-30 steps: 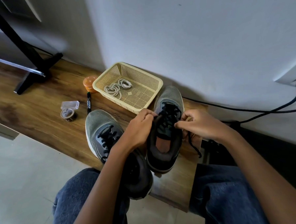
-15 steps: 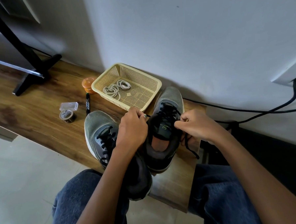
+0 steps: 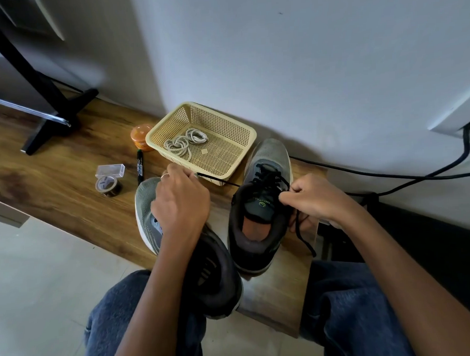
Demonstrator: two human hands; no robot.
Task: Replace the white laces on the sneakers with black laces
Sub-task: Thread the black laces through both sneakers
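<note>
The left hand [image 3: 179,199] pinches one end of the black lace [image 3: 220,180] and draws it taut out to the side, over the other sneaker, while the right hand [image 3: 309,198] pinches the opposite run of the same lace just beside the top eyelets, its loose tail dangling down past the shoe's heel side. Pulling both ways like this looks meant to snug the crossings evenly before tying. The right sneaker [image 3: 262,203] stands toe toward the wall, near the right end of the wooden bench [image 3: 52,187], already threaded in black. The left sneaker [image 3: 177,249] lies beside it, its heel jutting over the front edge toward the person's knees; its lacing is mostly hidden under the wrist. The white laces [image 3: 185,142] sit coiled in the cream basket [image 3: 242,139] by the wall, out of the way. Left of the basket lie a marker [image 3: 140,166], an orange tub [image 3: 140,135], a tape roll [image 3: 107,186] and a small clear box [image 3: 110,170].
</note>
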